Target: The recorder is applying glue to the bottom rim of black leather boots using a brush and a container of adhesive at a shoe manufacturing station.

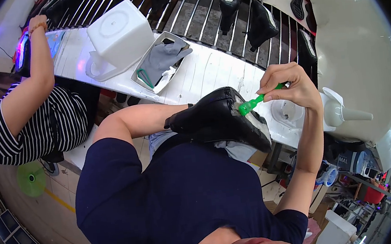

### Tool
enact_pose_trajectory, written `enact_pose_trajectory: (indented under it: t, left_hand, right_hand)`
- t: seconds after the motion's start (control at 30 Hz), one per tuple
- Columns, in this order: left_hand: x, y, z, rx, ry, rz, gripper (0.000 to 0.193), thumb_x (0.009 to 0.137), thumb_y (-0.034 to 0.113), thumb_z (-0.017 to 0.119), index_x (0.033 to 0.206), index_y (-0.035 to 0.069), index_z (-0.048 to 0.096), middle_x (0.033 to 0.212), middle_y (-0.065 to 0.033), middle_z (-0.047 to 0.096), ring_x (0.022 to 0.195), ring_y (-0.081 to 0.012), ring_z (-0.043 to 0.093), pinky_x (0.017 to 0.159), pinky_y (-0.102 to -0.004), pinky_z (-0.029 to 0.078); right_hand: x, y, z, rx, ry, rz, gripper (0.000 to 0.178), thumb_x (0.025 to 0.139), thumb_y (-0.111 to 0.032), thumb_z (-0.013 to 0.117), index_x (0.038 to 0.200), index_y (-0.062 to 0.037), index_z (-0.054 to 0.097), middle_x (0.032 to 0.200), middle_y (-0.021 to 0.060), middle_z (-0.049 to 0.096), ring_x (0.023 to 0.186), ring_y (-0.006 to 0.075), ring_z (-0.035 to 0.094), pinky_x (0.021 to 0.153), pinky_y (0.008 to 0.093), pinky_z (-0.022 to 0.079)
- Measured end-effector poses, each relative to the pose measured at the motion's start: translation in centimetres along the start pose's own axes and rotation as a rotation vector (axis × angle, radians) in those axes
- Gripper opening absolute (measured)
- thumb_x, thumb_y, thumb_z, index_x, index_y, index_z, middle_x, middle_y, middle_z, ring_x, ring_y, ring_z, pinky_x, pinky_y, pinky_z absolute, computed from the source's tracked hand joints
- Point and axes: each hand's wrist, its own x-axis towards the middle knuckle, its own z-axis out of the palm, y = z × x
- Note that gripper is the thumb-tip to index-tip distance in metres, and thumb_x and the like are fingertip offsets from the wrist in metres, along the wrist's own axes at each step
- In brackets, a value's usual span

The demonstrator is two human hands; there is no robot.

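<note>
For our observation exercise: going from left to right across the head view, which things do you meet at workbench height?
Co-worker in a striped shirt → white tub → tray with grey gloves → black shoe → green brush → right hand → white spouted bottle.

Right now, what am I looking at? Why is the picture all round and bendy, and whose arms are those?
There is no machine here. A person wears a camera on the head, looking down, and its wide lens bends straight lines. The arms from below are that person's own. The right hand holds a green brush against the underside of a black shoe. The left hand is hidden inside the shoe. On the white bench lie a tray with a grey glove and an upturned white tub. More shoes stand on the metal rack. A co-worker in a striped shirt sits to the left.
</note>
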Motion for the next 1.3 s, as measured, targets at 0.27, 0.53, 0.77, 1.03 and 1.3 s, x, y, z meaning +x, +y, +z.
enact_pose_trajectory:
  t: [0.27,0.53,0.77,1.03,1.3]
  left_hand:
    - [0.2,0.0,-0.2,-0.229,0.031,-0.084,0.042,0.094,0.017,0.067,0.133,0.007,0.056,0.129,-0.0097,0.061,0.115,-0.0157,0.060,0.104,-0.0320,0.044]
    - [4.3,-2.4,-1.9,0.455,0.174,0.351,0.042,0.097,0.016,0.061,0.136,0.004,0.053,0.132,-0.0067,0.059,0.119,-0.0109,0.055,0.105,-0.0282,0.043]
    - [6.3,-3.2,-6.7,-1.057,0.508,-0.193,0.051,0.100,0.045,0.052,0.131,0.004,0.057,0.121,-0.0089,0.067,0.104,-0.0188,0.067,0.098,-0.0337,0.051]
    - [5.4,-2.7,-7.1,-1.079,0.749,0.064,0.064,0.100,0.054,0.049,0.139,0.004,0.052,0.133,-0.0131,0.062,0.116,-0.0256,0.063,0.106,-0.0378,0.047]
    - [5.1,-2.9,-5.9,-0.974,0.919,0.156,0.052,0.103,0.044,0.050,0.135,0.002,0.054,0.127,-0.0106,0.063,0.113,-0.0215,0.061,0.105,-0.0358,0.046]
  right_hand:
    - [-1.9,-0.4,1.3,-0.023,0.105,-0.062,0.014,0.073,-0.003,0.083,0.086,-0.0006,0.077,0.080,0.0074,0.071,0.075,0.0161,0.067,0.067,0.0286,0.050]
    - [-2.3,-2.1,3.0,-0.550,0.556,0.017,0.012,0.083,-0.008,0.075,0.092,-0.0014,0.074,0.086,0.0082,0.069,0.073,0.0195,0.067,0.066,0.0293,0.050]
    - [-10.7,1.1,3.2,-0.644,1.070,0.324,0.015,0.085,-0.006,0.073,0.098,-0.0001,0.071,0.088,0.0089,0.068,0.077,0.0195,0.063,0.070,0.0295,0.047]
    - [-16.7,11.4,8.9,-0.990,0.853,1.243,0.014,0.087,-0.017,0.067,0.086,-0.0030,0.064,0.089,0.0184,0.067,0.087,0.0408,0.066,0.073,0.0485,0.051]
    - [-12.6,8.3,12.0,-0.201,0.835,0.293,0.070,0.069,-0.012,0.084,0.133,-0.0005,0.059,0.139,0.0175,0.058,0.133,0.0297,0.051,0.112,0.0383,0.036]
